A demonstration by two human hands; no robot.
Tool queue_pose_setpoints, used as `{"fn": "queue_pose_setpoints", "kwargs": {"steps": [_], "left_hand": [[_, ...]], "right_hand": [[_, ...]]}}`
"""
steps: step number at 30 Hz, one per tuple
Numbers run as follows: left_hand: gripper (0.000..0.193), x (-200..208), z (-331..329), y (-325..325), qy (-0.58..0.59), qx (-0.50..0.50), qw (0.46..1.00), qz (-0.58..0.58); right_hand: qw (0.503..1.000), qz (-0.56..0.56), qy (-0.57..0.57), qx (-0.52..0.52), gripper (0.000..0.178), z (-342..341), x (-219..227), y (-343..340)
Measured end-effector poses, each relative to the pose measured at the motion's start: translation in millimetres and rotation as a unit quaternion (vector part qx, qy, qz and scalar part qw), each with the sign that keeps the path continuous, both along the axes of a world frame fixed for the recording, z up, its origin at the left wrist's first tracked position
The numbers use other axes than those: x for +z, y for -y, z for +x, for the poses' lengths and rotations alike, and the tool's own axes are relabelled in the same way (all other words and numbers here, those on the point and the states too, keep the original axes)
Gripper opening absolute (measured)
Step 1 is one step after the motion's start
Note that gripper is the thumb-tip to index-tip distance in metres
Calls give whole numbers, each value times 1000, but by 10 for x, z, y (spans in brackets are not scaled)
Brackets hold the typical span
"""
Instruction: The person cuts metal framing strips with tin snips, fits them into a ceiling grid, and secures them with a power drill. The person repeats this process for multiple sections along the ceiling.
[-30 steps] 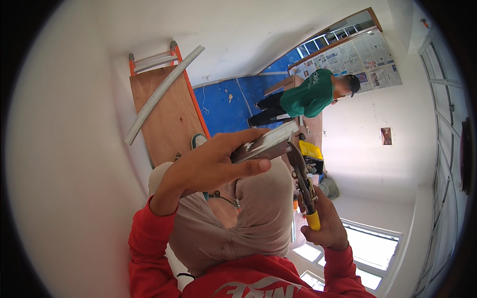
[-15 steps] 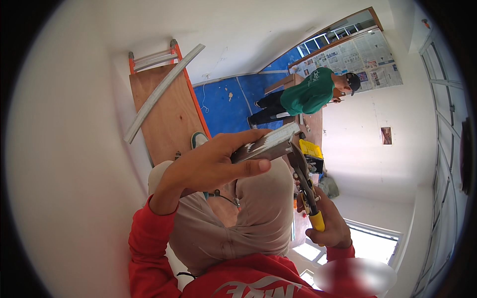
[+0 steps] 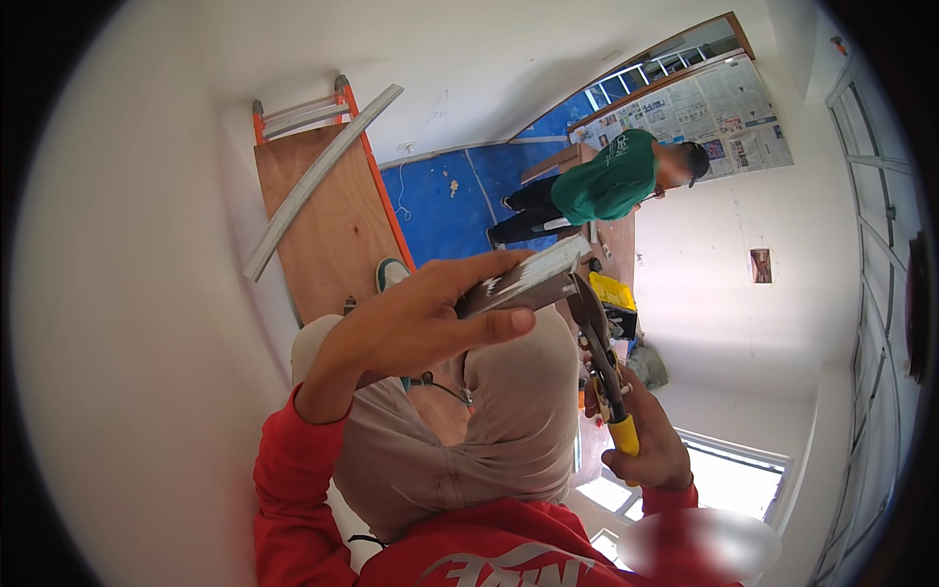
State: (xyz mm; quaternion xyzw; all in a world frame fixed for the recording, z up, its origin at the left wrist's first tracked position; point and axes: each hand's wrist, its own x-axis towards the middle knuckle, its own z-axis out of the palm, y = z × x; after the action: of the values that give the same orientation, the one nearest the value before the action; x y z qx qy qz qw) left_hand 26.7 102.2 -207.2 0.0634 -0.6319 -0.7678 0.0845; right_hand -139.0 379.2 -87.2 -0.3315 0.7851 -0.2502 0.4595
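Observation:
My left hand is wrapped round a short grey metal channel, thumb along its near side and fingers behind it. White smears or scuffs mark the top face of the channel. In my right hand is a pair of tin snips with yellow grips. Their dark blades point up and meet the channel's right end; whether the metal lies between the blades I cannot tell. The lower handle is partly hidden by my fingers.
Below me is a plywood board on an orange-railed platform, crossed by a long metal strip. Blue sheeting covers the floor. A person in a green shirt stands by a bench near a yellow toolbox.
The channel and the snips' tip have tilted very slightly, while both hands keep their grip. Over at the bench, the person's head and arm have shifted a little.

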Motion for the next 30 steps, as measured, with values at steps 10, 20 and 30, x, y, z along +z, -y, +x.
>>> {"fn": "queue_pose_setpoints", "kwargs": {"steps": [10,20,30], "left_hand": [[78,14,-3,3,2,4,1000,3],[81,79,18,33,41,-17,998,39],[74,23,-1,5,37,-18,998,44]], "right_hand": [[1000,16,-17,6,103,7,12,21],[1000,-8,-14,0,104,23,-3,32],[999,45,-23,-4,108,-6,9,-25]]}}
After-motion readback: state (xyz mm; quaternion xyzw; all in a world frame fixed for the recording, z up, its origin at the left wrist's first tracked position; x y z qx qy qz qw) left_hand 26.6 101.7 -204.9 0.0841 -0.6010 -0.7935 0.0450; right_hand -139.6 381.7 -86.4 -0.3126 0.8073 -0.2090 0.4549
